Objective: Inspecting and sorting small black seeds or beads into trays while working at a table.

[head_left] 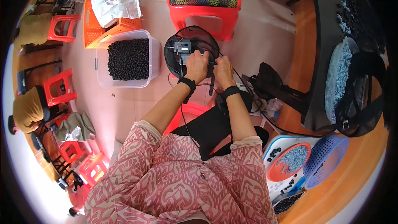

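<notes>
A round black mesh bag [210,41] lies open in front of me, with a grey boxy electronic device [182,46] and thin wires inside it. My left hand [197,65] is closed at the device's lower right side, fingers curled down. What it grips is hidden beneath the fingers. Close beside it, my right hand [224,71] is closed at the bag's right edge. Something small and dark shows between the two hands, too covered to name. A black strap [212,84] hangs below them. Each wrist wears a black band.
Left of the bag stands a clear plastic tub [154,64] of black pellets, behind it an orange crate [89,25] under a white bag [116,0]. A red stool [203,13] is ahead. At right are a dark table [317,58], a blue basket [327,161] and black cables.
</notes>
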The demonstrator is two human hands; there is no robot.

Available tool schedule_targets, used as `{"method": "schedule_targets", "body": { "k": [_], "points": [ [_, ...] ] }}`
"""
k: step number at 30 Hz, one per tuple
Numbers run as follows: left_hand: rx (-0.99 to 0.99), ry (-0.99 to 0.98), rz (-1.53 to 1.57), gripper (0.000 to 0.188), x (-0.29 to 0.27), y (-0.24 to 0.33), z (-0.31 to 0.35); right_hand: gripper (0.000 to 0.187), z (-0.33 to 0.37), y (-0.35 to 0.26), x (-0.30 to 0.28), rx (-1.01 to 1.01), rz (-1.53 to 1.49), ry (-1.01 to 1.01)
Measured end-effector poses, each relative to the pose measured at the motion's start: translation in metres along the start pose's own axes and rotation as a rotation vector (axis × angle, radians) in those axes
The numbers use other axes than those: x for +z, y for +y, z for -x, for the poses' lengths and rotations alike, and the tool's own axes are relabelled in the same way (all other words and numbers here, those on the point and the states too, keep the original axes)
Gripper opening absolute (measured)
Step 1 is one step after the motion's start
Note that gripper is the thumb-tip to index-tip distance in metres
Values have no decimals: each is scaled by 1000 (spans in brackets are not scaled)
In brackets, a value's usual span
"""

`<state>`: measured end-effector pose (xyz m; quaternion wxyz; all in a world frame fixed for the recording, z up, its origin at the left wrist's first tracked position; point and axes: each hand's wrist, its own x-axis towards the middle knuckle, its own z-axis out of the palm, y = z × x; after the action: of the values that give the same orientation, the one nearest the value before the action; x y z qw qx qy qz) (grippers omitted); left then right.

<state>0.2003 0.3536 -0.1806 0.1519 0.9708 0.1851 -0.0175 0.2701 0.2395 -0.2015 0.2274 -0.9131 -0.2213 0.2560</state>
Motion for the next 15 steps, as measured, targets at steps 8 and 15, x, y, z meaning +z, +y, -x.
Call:
{"method": "schedule_targets", "body": {
  "k": [8, 15],
  "points": [
    [-32, 8, 71, 51, -3, 1, 8, 21, 1, 11, 4, 22, -87, 10],
    [14, -2, -80, 42, 8, 7, -5, 22, -3, 10, 6, -12, -131, 9]
  ]
}}
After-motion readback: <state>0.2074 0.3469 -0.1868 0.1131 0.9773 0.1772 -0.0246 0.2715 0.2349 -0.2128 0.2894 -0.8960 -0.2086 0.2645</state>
